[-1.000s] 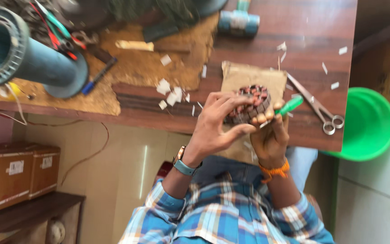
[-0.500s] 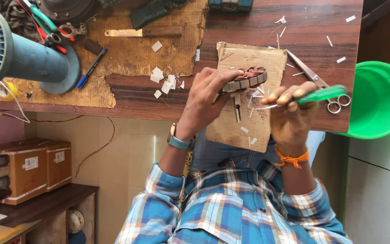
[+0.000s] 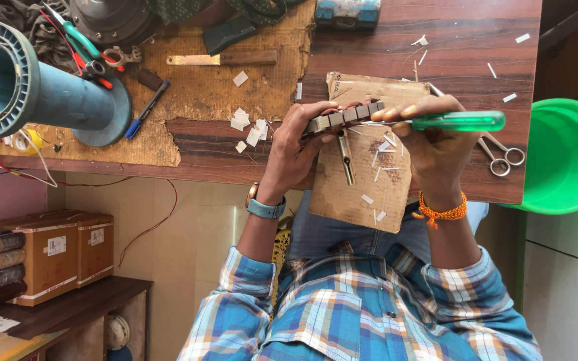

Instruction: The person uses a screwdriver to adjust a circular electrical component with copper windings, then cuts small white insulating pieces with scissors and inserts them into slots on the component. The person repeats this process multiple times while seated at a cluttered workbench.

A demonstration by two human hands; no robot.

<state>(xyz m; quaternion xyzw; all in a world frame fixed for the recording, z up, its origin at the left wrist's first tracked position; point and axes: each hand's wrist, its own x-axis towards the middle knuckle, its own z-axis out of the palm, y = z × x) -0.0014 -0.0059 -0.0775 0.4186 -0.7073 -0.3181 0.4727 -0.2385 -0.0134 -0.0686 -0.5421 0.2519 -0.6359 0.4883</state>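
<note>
At frame centre, the left hand clamps the slotted metal core over cardboard on the worktop, while the right hand grips a green-handled screwdriver.

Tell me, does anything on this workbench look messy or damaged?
Yes. White paper scraps lie scattered over the wooden table, the brown fibre mat has a torn, ragged edge, and the cardboard sheet overhangs the table's near edge.
</note>
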